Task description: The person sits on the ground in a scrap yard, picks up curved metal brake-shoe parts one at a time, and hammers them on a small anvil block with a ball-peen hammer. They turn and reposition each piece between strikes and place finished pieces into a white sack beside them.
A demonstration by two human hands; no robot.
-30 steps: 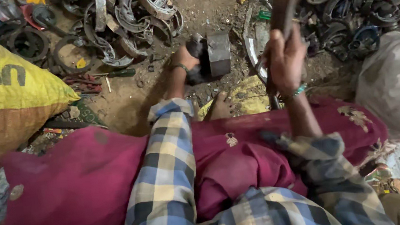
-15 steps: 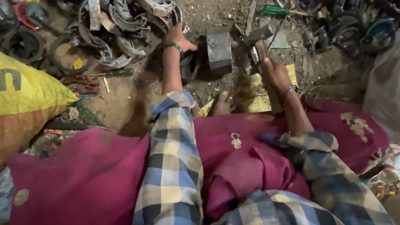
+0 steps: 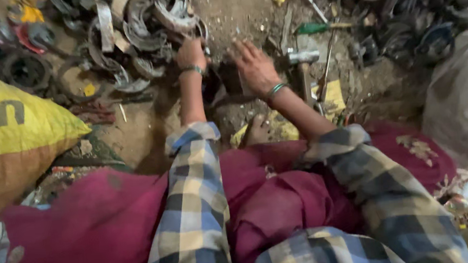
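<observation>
My left hand reaches to the edge of a heap of curved, rusty metal scrap pieces. Its fingers curl down among them, and the blur hides whether they grip one. My right hand hovers with fingers spread over a dark metal block on the dirt and holds nothing. A hammer lies on the ground just right of that hand. Both wrists wear green bangles. Checked sleeves and a maroon cloth over my lap fill the lower view.
A yellow sack bulges at the left and a grey sack at the right. A green-handled screwdriver and thin rods lie beyond the hammer. More dark metal scrap is piled at the top right. My bare foot rests near the block.
My right hand swung the hammer down from above, then let it go; it now lies on the ground. My left hand moved left from the block to the scrap heap.
</observation>
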